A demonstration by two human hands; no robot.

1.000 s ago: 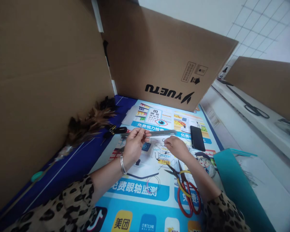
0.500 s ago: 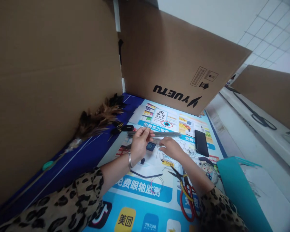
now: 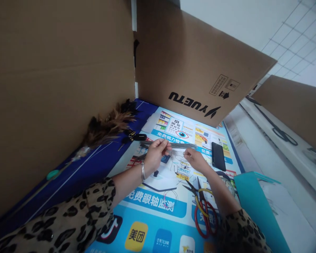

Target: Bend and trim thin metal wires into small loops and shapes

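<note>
My left hand [image 3: 158, 154], a silver bangle on its wrist, is closed in a pinch over the printed sheet. What seems to be a thin wire is between its fingertips, too fine to follow clearly. Just beyond them lies a bundle of straight grey wires [image 3: 183, 145]. To the right, my right hand [image 3: 196, 160] is closed with its fingers curled, and what it holds is hidden. Thin bent wire pieces [image 3: 183, 167] are scattered below the hands. Nearer to me are red-handled scissors [image 3: 206, 218] and yellow-handled pliers [image 3: 200, 203], lying across each other.
A black phone-like slab [image 3: 218, 156] lies right of my hands, with a teal folder [image 3: 260, 207] nearer me. Brown feathers [image 3: 107, 124] and a black key fob [image 3: 140, 137] lie left. Cardboard panels [image 3: 195, 66] stand at the left and back. The printed sheet [image 3: 158, 200] covers the table.
My right hand has moved right, away from my left hand, and its fingers are more curled. My left hand keeps its pinch. The view has shifted slightly.
</note>
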